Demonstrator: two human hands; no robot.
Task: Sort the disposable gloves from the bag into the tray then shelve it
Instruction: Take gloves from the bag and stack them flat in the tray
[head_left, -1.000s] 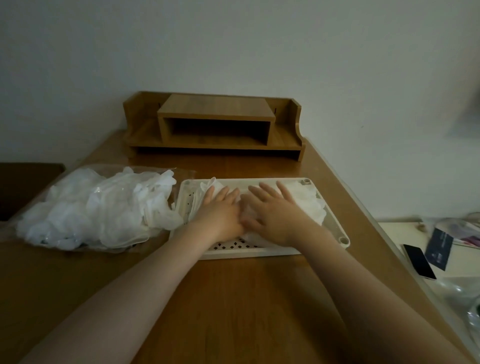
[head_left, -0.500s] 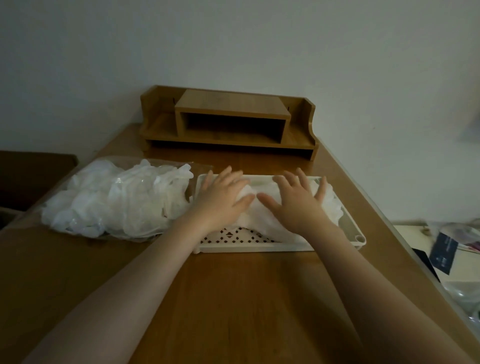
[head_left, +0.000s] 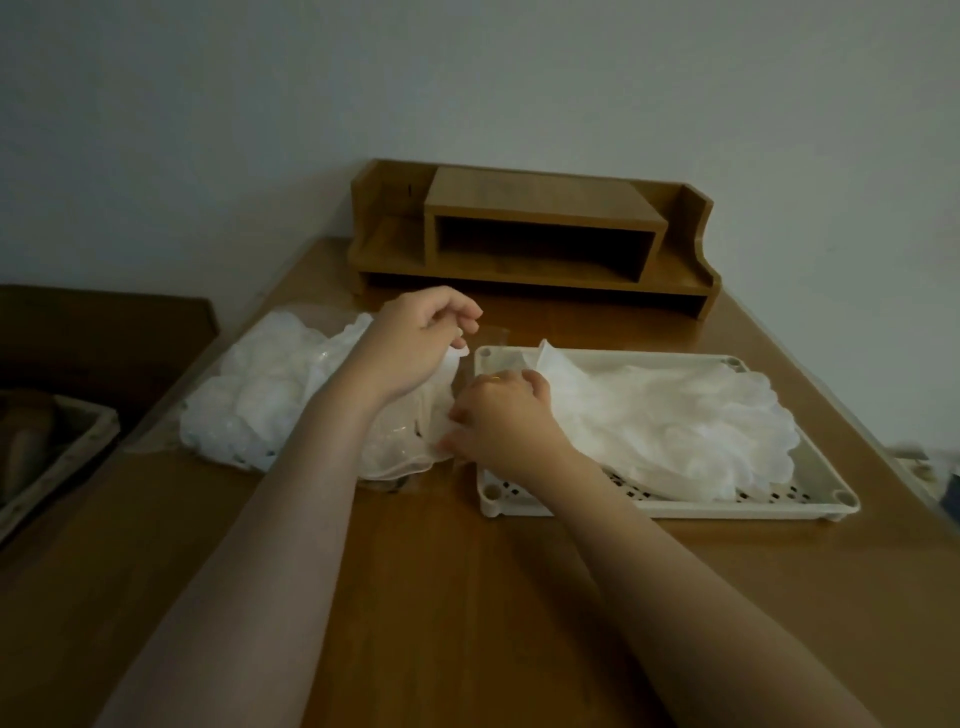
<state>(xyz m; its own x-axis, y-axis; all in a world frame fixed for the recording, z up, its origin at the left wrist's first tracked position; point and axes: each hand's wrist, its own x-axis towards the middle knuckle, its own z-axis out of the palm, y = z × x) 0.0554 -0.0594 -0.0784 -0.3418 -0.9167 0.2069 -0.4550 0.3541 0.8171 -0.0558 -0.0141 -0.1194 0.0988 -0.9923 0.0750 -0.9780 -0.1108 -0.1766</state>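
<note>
A clear plastic bag (head_left: 260, 395) full of white disposable gloves lies on the wooden desk, left of centre. Right of it stands a cream perforated tray (head_left: 810, 493) with a flattened stack of gloves (head_left: 675, 421) in it. My left hand (head_left: 415, 343) hovers at the bag's mouth, fingers curled, pinching a white glove edge. My right hand (head_left: 498, 415) is at the tray's left rim, fingers curled into the gloves spilling from the bag's mouth. A wooden desktop shelf (head_left: 535, 244) stands at the back against the wall.
The desk (head_left: 467, 597) ends on the right at a lower surface with small items (head_left: 935, 473). On the left, below desk level, sits a dark piece of furniture and a basket-like rim (head_left: 57, 467).
Both hands left the glove stack in the tray, where they lay flat, and moved left to the bag's mouth, now curled on gloves. The view has shifted left.
</note>
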